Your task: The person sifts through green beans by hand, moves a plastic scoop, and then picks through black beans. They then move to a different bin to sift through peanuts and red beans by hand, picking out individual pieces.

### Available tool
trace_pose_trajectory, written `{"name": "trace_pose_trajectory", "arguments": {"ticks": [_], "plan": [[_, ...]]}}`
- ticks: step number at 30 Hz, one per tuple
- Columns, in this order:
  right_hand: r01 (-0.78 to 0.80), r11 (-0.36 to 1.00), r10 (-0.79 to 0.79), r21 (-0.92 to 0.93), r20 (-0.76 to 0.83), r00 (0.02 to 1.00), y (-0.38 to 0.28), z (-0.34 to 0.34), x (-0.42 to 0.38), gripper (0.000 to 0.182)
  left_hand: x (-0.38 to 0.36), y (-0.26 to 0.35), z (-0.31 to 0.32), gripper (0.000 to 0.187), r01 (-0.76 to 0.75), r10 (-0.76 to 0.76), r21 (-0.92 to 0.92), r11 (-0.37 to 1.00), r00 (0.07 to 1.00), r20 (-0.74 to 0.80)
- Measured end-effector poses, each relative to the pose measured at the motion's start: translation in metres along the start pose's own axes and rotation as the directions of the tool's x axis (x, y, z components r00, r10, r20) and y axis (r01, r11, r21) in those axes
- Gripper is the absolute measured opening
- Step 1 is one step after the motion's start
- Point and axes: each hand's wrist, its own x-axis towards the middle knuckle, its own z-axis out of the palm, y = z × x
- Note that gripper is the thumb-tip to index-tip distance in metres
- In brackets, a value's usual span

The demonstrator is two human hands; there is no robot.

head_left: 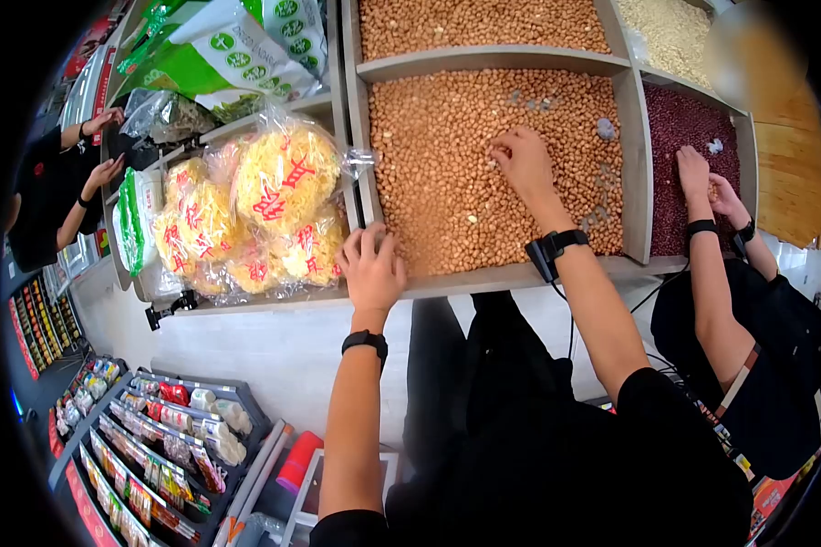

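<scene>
A wooden bin of light brown peanuts (429, 173) lies in front of me, with a few pale bits and small greyish pieces among them. Over its middle is my right hand (525, 166), thumb and fingertips pinched together at the nuts; what they hold, if anything, is too small to name. My left hand (372, 268) rests on the bin's front left corner, fingers spread and bent over the edge, holding nothing. Just left of it lie clear bags of yellow dried fungus (287, 173) with red lettering.
A co-worker's hands (693, 170) are over a bin of dark red beans (670, 118) at the right. Another person (59, 191) stands at the far left. Green and white bags (233, 59) lie at the upper left. A snack shelf (155, 447) stands at the lower left.
</scene>
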Motion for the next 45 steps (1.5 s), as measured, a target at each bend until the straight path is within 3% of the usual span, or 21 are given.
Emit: {"name": "trace_pose_trajectory", "arguments": {"ticks": [3, 5, 7, 9, 11, 16, 18, 21, 22, 25, 26, 27, 29, 31, 33, 36, 37, 41, 42, 44, 45], "plan": [[-0.006, 1.000, 0.006, 0.001, -0.026, 1.000, 0.005, 0.002, -0.003, 0.015, 0.000, 0.000, 0.000, 0.020, -0.008, 0.008, -0.007, 1.000, 1.000, -0.006], [-0.058, 0.989, 0.056, 0.139, 0.015, 0.998, -0.001, -0.008, 0.000, 0.016, 0.000, -0.001, 0.002, 0.021, -0.007, 0.007, -0.016, 1.000, 1.000, 0.023], [-0.085, 0.986, 0.085, 0.142, 0.003, 0.996, 0.000, -0.010, -0.001, 0.018, -0.001, -0.001, 0.002, 0.020, 0.006, -0.006, 0.003, 1.000, 1.000, 0.021], [-0.027, 0.950, 0.052, 0.312, -0.074, 0.996, 0.002, -0.013, -0.006, 0.016, -0.004, -0.001, 0.000, 0.018, -0.032, 0.032, -0.031, 0.999, 0.999, -0.002], [0.167, 0.931, -0.060, 0.325, -0.314, 0.947, 0.012, -0.011, -0.020, 0.013, -0.002, -0.001, 0.004, 0.018, -0.011, 0.011, -0.056, 0.998, 1.000, -0.005], [0.017, 0.944, 0.091, 0.331, -0.308, 0.947, 0.012, -0.062, -0.100, 0.009, -0.004, 0.003, 0.005, 0.017, -0.102, 0.102, 0.014, 0.995, 0.994, -0.040], [-0.114, 0.911, 0.179, 0.397, -0.131, 0.975, 0.021, -0.062, -0.125, 0.009, -0.002, 0.002, 0.004, 0.016, -0.096, 0.098, 0.041, 0.995, 0.993, -0.061], [-0.208, 0.818, 0.277, 0.536, -0.051, 0.959, 0.035, -0.055, -0.145, 0.011, -0.002, 0.001, 0.007, 0.017, -0.106, 0.111, 0.068, 0.992, 0.991, -0.076], [-0.168, 0.844, 0.258, 0.509, -0.111, 0.960, 0.033, -0.057, -0.149, 0.013, -0.002, 0.003, 0.006, 0.017, -0.093, 0.098, 0.073, 0.993, 0.993, -0.060], [-0.221, 0.799, 0.289, 0.560, -0.035, 0.957, 0.034, -0.048, -0.156, 0.013, -0.002, 0.006, 0.004, 0.016, -0.099, 0.105, 0.105, 0.990, 0.993, -0.054], [-0.098, 0.900, 0.184, 0.424, -0.167, 0.969, 0.042, -0.036, -0.155, 0.012, -0.002, 0.006, 0.007, 0.016, -0.102, 0.113, 0.115, 0.988, 0.988, -0.101], [-0.087, 0.896, 0.171, 0.436, -0.158, 0.973, 0.043, -0.039, -0.154, 0.012, -0.003, 0.012, 0.009, 0.016, -0.087, 0.100, 0.131, 0.988, 0.990, -0.103], [-0.186, 0.908, 0.211, 0.377, -0.027, 0.977, 0.034, -0.054, -0.156, 0.010, -0.009, 0.026, 0.013, 0.015, 0.042, -0.046, -0.030, 0.999, 0.985, -0.165], [-0.149, 0.895, 0.176, 0.420, -0.025, 0.984, 0.025, -0.060, -0.158, 0.013, -0.012, 0.041, 0.014, 0.014, 0.023, -0.030, -0.040, 0.999, 0.981, -0.191], [-0.147, 0.947, 0.160, 0.285, -0.024, 0.987, 0.021, -0.064, -0.155, 0.014, -0.011, 0.049, 0.025, 0.013, 0.028, -0.029, -0.154, 0.988, 1.000, -0.003], [-0.167, 0.931, 0.175, 0.325, 0.004, 0.985, 0.023, -0.059, -0.154, 0.020, -0.011, 0.078, 0.038, 0.015, 0.024, -0.032, -0.417, 0.909, 0.999, -0.011], [-0.158, 0.920, 0.168, 0.358, 0.005, 0.986, 0.024, -0.059, -0.155, 0.022, -0.009, 0.085, 0.043, 0.009, -0.067, 0.041, -0.391, 0.918, 0.997, -0.073], [-0.140, 0.940, 0.133, 0.312, 0.043, 0.990, 0.023, -0.064, -0.151, 0.023, -0.005, 0.107, 0.054, 0.010, 0.096, -0.047, -0.538, 0.838, 0.993, 0.105], [-0.013, 0.940, 0.019, 0.340, -0.013, 1.000, 0.030, -0.057, -0.149, 0.024, -0.006, 0.110, 0.055, 0.011, 0.141, -0.049, -0.570, 0.809, 0.984, 0.174], [-0.057, 0.890, 0.041, 0.453, 0.045, 0.998, 0.022, -0.059, -0.150, 0.025, -0.004, 0.119, 0.057, 0.015, 0.032, 0.028, -0.600, 0.799, 0.996, 0.090], [-0.083, 0.835, 0.069, 0.544, 0.045, 0.997, 0.013, -0.062, -0.143, 0.025, 0.004, 0.142, 0.036, 0.017, 0.138, -0.017, -0.696, 0.705, 0.984, 0.178]]}}
